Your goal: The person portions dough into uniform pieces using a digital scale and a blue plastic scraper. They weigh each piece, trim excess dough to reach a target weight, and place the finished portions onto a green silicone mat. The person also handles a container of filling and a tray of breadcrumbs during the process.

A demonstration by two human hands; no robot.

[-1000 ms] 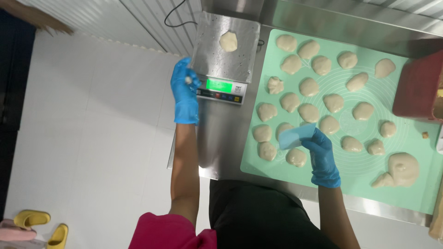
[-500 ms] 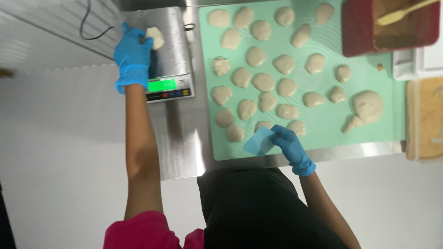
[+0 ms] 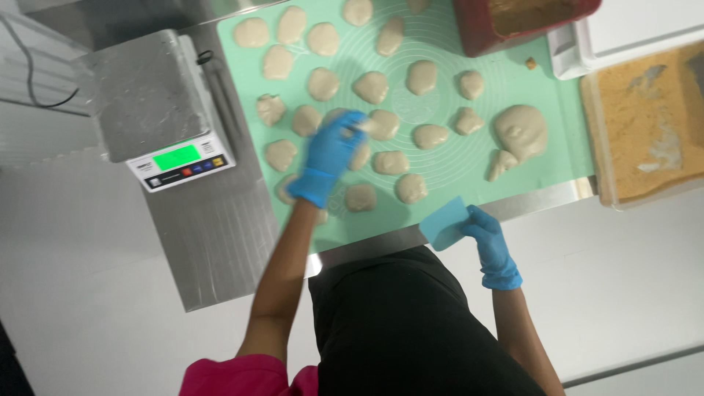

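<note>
The left hand [image 3: 330, 158] has left the now bare scale [image 3: 158, 106] and sets its pinched dough piece [image 3: 367, 126] on the green mat [image 3: 440, 165] (right hand [image 3: 488, 238] fingers clamp the blue scraper [image 3: 445, 224]).

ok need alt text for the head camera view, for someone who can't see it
Seen from above, a person's blue-gloved left hand reaches over rows of small dough pieces on a green mat, while the gloved right hand holds a light blue scraper at the mat's near edge. A scale with a lit green display sits to the left, and a bigger dough lump lies on the right.
</note>
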